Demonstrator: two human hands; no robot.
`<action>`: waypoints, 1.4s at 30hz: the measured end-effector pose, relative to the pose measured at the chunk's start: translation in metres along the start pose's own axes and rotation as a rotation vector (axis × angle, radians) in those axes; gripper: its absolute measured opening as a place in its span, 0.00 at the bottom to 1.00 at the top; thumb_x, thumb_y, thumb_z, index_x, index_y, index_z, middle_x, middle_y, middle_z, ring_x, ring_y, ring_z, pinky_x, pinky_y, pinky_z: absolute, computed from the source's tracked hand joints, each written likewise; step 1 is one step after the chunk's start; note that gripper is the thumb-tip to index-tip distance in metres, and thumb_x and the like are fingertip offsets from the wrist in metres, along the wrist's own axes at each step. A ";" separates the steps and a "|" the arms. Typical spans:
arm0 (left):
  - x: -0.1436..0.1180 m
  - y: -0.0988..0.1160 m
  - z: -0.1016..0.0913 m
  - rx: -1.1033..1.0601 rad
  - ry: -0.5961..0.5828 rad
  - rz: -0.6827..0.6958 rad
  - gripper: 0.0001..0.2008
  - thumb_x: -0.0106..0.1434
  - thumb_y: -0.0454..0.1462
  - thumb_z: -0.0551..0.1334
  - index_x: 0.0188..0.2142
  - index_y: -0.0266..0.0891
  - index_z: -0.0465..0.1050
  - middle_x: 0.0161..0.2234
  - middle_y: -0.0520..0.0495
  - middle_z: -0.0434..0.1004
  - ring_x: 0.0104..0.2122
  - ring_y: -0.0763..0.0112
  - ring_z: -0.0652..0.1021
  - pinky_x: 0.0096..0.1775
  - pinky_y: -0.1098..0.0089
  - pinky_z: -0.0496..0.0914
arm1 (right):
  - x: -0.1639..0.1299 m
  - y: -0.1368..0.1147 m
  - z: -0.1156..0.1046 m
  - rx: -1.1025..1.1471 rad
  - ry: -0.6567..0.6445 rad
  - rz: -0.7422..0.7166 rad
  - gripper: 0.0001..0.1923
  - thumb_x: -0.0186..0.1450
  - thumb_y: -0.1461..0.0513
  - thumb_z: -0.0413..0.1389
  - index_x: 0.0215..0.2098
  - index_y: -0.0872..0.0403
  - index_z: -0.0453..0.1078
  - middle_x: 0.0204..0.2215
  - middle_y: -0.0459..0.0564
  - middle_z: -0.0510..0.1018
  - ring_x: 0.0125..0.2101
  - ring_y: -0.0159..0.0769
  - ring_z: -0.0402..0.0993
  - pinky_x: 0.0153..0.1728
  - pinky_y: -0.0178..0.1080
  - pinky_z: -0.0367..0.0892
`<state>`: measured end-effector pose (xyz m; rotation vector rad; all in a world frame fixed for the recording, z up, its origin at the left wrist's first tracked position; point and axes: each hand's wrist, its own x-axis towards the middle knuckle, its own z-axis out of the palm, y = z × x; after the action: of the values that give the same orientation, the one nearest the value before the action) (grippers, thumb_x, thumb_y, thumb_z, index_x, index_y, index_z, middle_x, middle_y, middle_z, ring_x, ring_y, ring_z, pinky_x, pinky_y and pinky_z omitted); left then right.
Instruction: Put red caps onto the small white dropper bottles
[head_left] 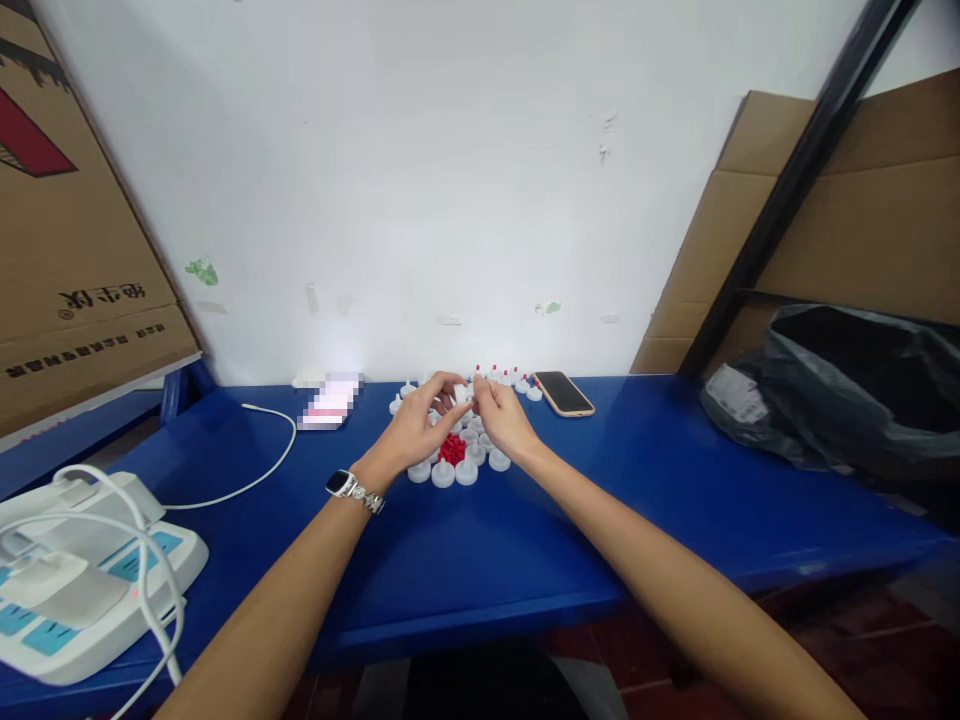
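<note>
Over the middle of the blue table, my left hand grips a white plastic nozzle cap between thumb and fingers. My right hand is closed in a pinch right beside that cap; whatever lies between its fingertips is hidden. Below both hands, several white nozzle caps stand upright around a small pile of red tips. Farther back, near the wall, stand several nozzle caps with red tips on their spouts.
A phone lies right of the caps. At the left are a white power strip with cables and a pixelated item. A dark plastic bag sits at the right. Cardboard leans at the left.
</note>
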<state>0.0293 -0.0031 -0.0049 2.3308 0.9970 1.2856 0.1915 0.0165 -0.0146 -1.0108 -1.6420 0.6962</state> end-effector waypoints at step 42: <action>0.017 -0.028 0.020 0.359 -0.058 -0.066 0.11 0.69 0.41 0.54 0.42 0.42 0.72 0.42 0.44 0.76 0.44 0.56 0.74 0.47 0.55 0.66 | 0.118 0.073 -0.031 -0.822 -0.246 0.135 0.09 0.59 0.66 0.57 0.34 0.58 0.79 0.35 0.57 0.83 0.37 0.39 0.78 0.37 0.33 0.67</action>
<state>0.0399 0.0296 -0.0207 2.5497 1.3685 1.0801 0.2287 0.1538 -0.0113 -1.6724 -2.1523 0.2085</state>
